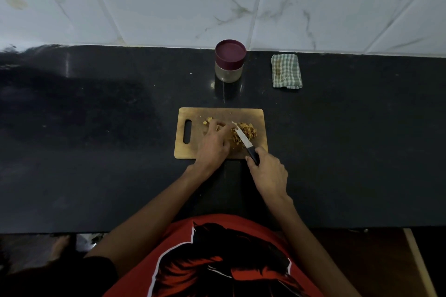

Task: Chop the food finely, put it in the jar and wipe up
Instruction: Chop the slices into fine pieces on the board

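A wooden cutting board point(193, 113) lies on the black counter in front of me. On its right half sits a pile of finely chopped yellow-brown food point(247, 130), with a few bits near the top left. My left hand point(214, 142) rests on the board with its fingertips holding down a piece of food beside the pile. My right hand point(268, 171) grips the dark handle of a small knife point(243, 138), whose blade lies across the pile. A glass jar point(230, 61) with a maroon lid stands closed behind the board.
A folded green-checked cloth point(286, 71) lies at the back right of the counter point(96, 116), near the white marble-tiled wall point(169, 2). The counter's front edge runs just before my red shirt.
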